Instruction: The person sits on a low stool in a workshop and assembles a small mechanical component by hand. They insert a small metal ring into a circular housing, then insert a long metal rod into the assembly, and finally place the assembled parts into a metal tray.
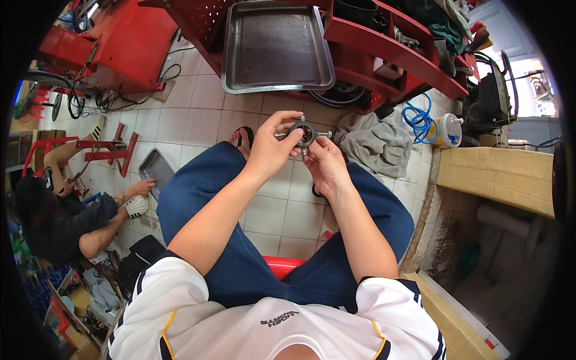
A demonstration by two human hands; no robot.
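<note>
Between my two hands, above the floor and in front of my knees, is a small dark metal ring (308, 135) with bolts sticking out of its sides. My left hand (275, 141) grips it from the left, thumb and fingers closed on the rim. From the lower right, my right hand (326, 159) pinches its edge near one of the bolts. The ring's opening shows between the fingers; parts of its rim are hidden behind them.
Ahead, a metal tray (276, 48) rests at a red workstand (384, 36). To the right lie a grey cloth (378, 144), a blue hose (420, 120) and a white bucket (450, 130). At left, another person (66, 222) sits by a smaller tray (157, 171).
</note>
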